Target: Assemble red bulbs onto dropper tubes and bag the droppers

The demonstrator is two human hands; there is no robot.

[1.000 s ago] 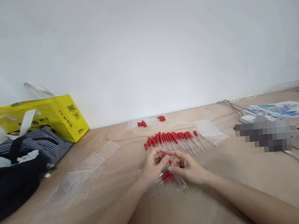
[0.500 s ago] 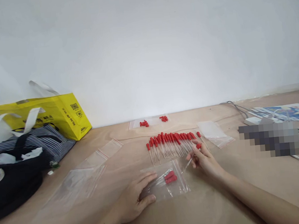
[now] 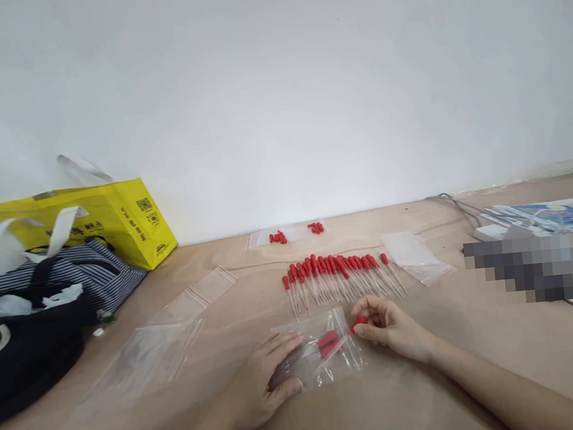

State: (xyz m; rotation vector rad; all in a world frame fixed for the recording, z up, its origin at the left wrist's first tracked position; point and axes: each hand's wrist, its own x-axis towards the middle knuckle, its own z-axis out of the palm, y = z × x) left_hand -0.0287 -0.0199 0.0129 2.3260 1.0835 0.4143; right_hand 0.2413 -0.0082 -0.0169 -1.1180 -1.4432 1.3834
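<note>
My right hand (image 3: 384, 325) pinches a dropper by its red rubber bulb (image 3: 359, 322). Its clear tube points left into the mouth of a clear zip-lock bag (image 3: 337, 370). Inside that bag lie several droppers with red bulbs (image 3: 329, 344) toward the opening. On the bag's left end rests my left hand (image 3: 274, 370), fingers and thumb spread apart over the plastic. Just beyond both hands, a row of red-bulbed droppers (image 3: 331, 268) lies side by side on the table, tips toward me.
At the back lies a bag of red-bulbed droppers (image 3: 295, 233). Flat zip-lock bags (image 3: 147, 347) spread at left, another bag (image 3: 415, 254) at right. A yellow bag (image 3: 136, 215) and a dark bag (image 3: 28, 358) stand far left. Cables and papers (image 3: 557, 215) occupy the right.
My right hand has come toward me and slightly left, bringing the dropper's tube into the bag's mouth. My left hand stays on the bag.
</note>
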